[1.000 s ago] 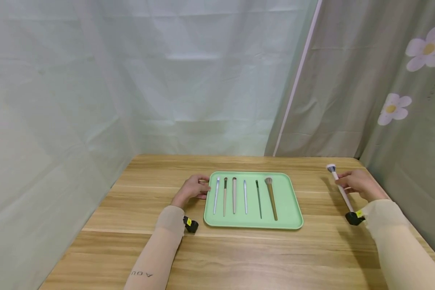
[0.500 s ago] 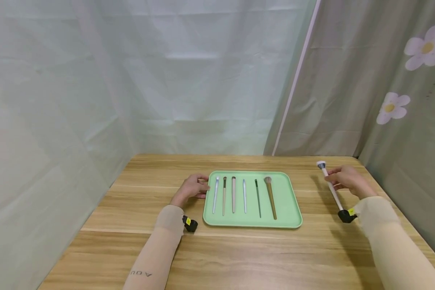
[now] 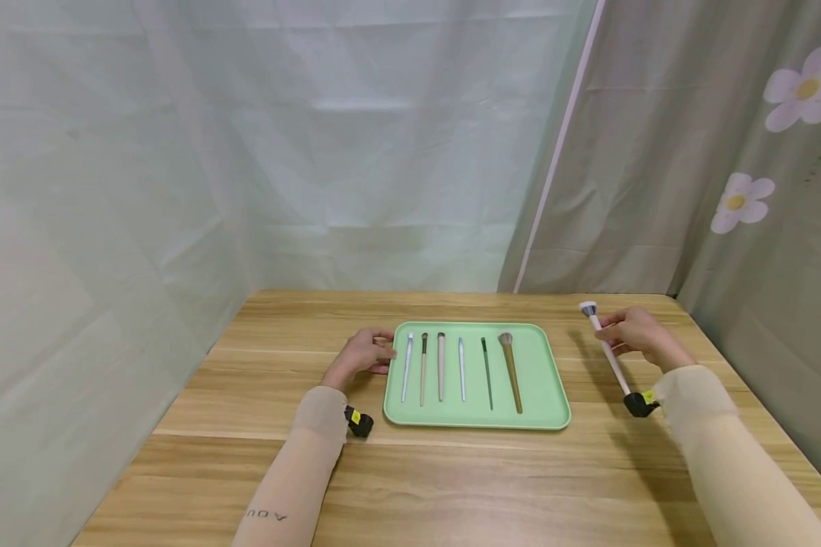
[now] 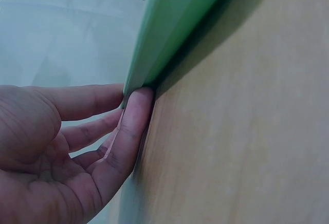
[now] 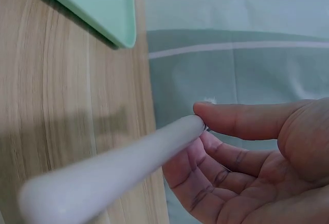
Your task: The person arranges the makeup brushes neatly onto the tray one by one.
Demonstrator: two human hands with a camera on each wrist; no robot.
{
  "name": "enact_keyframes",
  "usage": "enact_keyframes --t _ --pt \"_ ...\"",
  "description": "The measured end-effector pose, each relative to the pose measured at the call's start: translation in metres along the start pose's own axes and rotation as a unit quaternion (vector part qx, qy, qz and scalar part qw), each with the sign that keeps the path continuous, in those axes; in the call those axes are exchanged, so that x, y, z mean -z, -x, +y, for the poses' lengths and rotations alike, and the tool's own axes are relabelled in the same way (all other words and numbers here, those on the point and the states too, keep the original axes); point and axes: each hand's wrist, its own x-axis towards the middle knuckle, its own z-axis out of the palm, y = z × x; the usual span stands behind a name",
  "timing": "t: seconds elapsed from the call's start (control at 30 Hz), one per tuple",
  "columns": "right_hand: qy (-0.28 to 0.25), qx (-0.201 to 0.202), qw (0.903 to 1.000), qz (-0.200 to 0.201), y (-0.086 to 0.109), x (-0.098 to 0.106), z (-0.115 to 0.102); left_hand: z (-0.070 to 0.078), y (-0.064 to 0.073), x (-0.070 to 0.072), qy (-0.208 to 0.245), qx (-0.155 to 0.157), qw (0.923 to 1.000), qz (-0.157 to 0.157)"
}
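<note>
My right hand pinches a makeup brush between thumb and fingers, right of the tray. Its handle is white, with a silver ferrule and a flat pale head pointing away from me; in the right wrist view the handle slants toward the camera. The brush is raised, its shadow falling on the wood. With thumb and fingers, my left hand grips the left rim of a pale green tray. On the tray lie several makeup brushes in a row, the rightmost a brown-handled brush with a fluffy head.
The tray stands on a wooden table. A pale curtain hangs behind and to the left; a greyer curtain with printed flowers closes off the right. Small black wrist cameras hang under both wrists.
My right hand has moved left with the white-handled makeup brush, closer to the tray. The left hand and the tray have stayed in place.
</note>
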Motion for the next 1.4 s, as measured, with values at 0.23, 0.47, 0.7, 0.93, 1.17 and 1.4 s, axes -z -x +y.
enact_keyframes --t 0.23,0.47,0.7,0.93,1.17,1.4 --pt "0.008 0.005 0.9999 -0.006 -0.003 -0.008 -0.003 0.0 0.0 0.0 0.002 0.003 1.0 0.002" --pt "0.002 0.012 0.9999 -0.008 -0.006 -0.018 -0.004 0.001 0.0 0.0 0.007 0.005 1.0 0.002" --pt "0.002 0.013 0.9999 -0.011 -0.007 -0.029 -0.007 0.001 0.0 0.001 0.006 0.003 1.0 0.001" --pt "0.009 0.017 0.9996 -0.021 -0.006 -0.038 -0.014 0.0 0.0 0.0 0.005 0.002 1.0 0.001" --pt "-0.004 0.03 0.999 -0.034 -0.007 -0.048 -0.02 0.0 -0.001 0.0 0.0 0.003 1.0 0.005" --pt "-0.011 0.036 0.9983 -0.044 -0.009 -0.059 -0.024 0.001 -0.001 0.0 0.004 0.003 1.0 0.003"
